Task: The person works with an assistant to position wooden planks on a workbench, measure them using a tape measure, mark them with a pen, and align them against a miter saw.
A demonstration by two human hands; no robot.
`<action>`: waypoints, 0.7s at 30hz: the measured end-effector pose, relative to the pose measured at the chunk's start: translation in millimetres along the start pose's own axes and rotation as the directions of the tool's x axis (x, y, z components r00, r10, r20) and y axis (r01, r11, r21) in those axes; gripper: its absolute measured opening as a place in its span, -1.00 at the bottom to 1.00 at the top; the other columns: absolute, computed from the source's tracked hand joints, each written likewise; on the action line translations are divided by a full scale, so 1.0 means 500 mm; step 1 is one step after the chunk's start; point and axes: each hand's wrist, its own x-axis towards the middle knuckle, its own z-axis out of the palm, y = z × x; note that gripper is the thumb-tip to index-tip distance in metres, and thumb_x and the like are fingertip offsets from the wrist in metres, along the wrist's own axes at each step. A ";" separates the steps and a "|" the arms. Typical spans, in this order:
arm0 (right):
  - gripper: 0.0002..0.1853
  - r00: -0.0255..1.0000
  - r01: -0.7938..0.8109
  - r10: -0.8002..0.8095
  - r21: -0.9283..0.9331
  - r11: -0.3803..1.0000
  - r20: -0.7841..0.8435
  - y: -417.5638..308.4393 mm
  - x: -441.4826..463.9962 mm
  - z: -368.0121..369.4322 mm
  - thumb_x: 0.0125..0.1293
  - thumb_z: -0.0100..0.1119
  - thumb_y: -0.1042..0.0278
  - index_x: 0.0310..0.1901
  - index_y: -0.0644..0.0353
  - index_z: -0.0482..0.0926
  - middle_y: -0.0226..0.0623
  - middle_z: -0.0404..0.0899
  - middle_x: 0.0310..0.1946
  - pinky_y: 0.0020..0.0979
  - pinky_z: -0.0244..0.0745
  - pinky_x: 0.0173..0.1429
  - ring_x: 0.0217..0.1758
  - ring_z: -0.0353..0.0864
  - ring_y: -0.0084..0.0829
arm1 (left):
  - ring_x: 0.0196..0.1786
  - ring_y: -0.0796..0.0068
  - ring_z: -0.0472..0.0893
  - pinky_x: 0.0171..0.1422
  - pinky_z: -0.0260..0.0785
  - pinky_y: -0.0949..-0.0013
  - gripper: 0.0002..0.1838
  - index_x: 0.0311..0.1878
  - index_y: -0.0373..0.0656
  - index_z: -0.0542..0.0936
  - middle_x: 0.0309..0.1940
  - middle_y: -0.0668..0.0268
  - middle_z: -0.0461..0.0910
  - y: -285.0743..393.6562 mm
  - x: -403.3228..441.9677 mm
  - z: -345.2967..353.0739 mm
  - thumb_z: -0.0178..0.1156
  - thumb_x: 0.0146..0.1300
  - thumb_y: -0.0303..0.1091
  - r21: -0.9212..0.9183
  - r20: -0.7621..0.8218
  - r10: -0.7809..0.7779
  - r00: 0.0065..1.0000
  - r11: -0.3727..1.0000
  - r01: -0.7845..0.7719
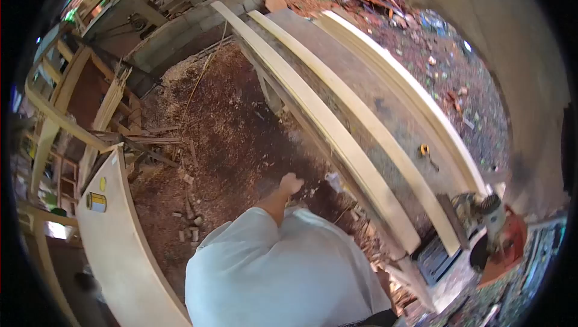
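My left hand [292,184] is in front of my white shirt, over the dirt floor, its fingers looking curled in, with no object showing in them. It is small and somewhat blurred. My right hand is not in view; only a bit of skin shows at the shirt's right side. To the right of my left hand, two long pale wooden boards [337,123] lie lengthwise along a workbench [385,107]. A tape measure [425,150], yellow and black, rests on the bench top between the boards and a light-edged rail [415,89].
An orange and grey power tool [503,237] stands at the bench's near right end, beside a blue metal plate [435,261]. At left, a pale panel [120,237] bears a yellow tin [96,202]; wooden frames [57,116] stand behind it. Shavings and wood offcuts [191,222] litter the floor.
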 end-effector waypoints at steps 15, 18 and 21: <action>-0.67 0.290 0.841 -0.622 0.116 0.528 0.728 -0.660 -0.459 0.948 0.55 0.00 0.12 -0.14 0.25 0.57 -0.37 0.55 -0.49 -0.43 0.51 -0.24 -0.47 0.54 -0.46 | 0.20 -0.08 0.58 0.26 0.44 0.07 -0.49 0.09 -0.22 0.64 0.08 -0.08 0.62 -0.462 0.019 -0.221 0.17 0.22 -0.03 0.038 0.031 -0.205 0.978 0.978 0.204; -0.68 0.030 0.977 -0.769 0.144 0.158 0.639 -0.825 -0.383 0.977 0.53 0.04 0.15 -0.02 0.29 0.54 -0.33 0.56 -0.30 -0.45 0.51 -0.12 -0.23 0.55 -0.45 | 0.18 -0.07 0.59 0.24 0.45 0.06 -0.51 0.07 -0.21 0.65 0.06 -0.08 0.63 -0.566 -0.050 -0.242 0.17 0.23 -0.04 -0.109 -0.071 -0.429 0.901 0.901 0.420; -0.71 0.015 0.999 -0.858 -0.037 -0.005 0.513 -0.994 -0.396 1.006 0.50 0.08 0.29 0.08 0.33 0.47 -0.28 0.58 -0.21 -0.37 0.52 -0.06 -0.17 0.57 -0.40 | 0.17 -0.05 0.60 0.22 0.46 0.05 -0.54 0.05 -0.20 0.66 0.04 -0.08 0.63 -0.633 -0.120 -0.225 0.16 0.23 -0.05 -0.127 -0.049 -0.557 0.829 0.827 0.548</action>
